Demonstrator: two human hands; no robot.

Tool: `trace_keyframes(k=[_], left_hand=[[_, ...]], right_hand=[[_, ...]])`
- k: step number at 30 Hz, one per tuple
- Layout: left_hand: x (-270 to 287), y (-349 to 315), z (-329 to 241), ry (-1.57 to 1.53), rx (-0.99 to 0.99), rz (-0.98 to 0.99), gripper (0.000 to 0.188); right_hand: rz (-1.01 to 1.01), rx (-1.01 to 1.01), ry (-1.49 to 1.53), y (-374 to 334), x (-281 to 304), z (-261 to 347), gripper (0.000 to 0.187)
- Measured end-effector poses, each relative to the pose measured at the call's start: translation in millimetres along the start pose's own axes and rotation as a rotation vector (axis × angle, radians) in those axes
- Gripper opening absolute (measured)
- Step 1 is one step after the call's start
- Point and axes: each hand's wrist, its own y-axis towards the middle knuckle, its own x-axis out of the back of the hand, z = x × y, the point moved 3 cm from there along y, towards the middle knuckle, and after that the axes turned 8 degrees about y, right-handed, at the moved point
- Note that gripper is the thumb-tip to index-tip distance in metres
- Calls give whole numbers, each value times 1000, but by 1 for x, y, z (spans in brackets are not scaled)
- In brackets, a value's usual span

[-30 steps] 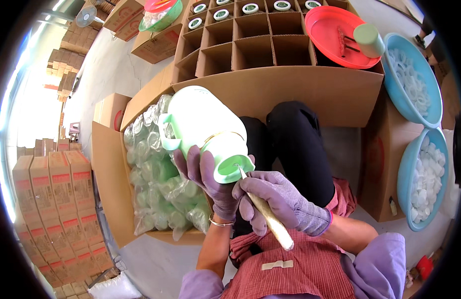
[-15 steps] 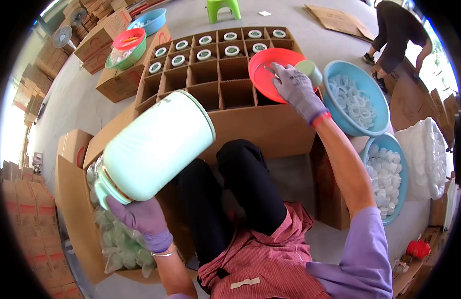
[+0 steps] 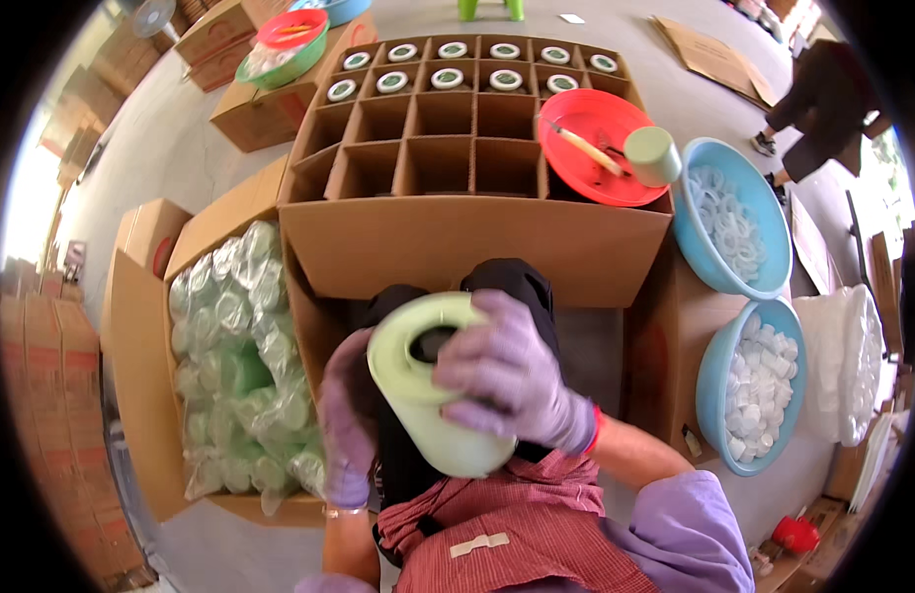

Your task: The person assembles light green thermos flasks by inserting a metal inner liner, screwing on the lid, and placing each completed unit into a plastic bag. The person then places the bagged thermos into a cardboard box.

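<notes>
A pale green thermos jug [image 3: 457, 445] is tilted over my lap, its ring-shaped end with a dark round hole facing up. My left hand [image 3: 347, 425], in a purple-grey glove, closes against the jug's left side; its fingertips are partly hidden behind it. Over the ringed end lies my right hand [image 3: 517, 371], gloved too and smeared by motion, its fingers curled on the jug beside the hole. Ahead, a red basin [image 3: 584, 119] rests on the divided carton [image 3: 477, 237]. In it are a light-handled tool [image 3: 584, 146] and a pale green cup [image 3: 652, 156].
White-lidded jars [image 3: 448, 78] fill the carton's far compartments. An open carton of plastic-wrapped green items [image 3: 235, 366] stands left. On the right, blue basins hold clear rings [image 3: 729, 227] and white caps [image 3: 764, 385]. A person [image 3: 823, 109] bends at the far right.
The jug has come from the left to above my lap and turned its holed end up. My right hand has left the red basin and come onto the jug.
</notes>
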Motion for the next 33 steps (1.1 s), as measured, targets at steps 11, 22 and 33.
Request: trace_keyframes(k=[11,22,33], left_hand=[[11,-2,11,-186,-150,-102,36],[-14,10,-8,297,-106,225,57],[63,-10,14,23,-143,-43,56]], right_hand=[[14,-316,-94,-45,61,-34,13],[85,19,131,-38,-2,7,7],[173,-385,7,-55,66,-58,34]])
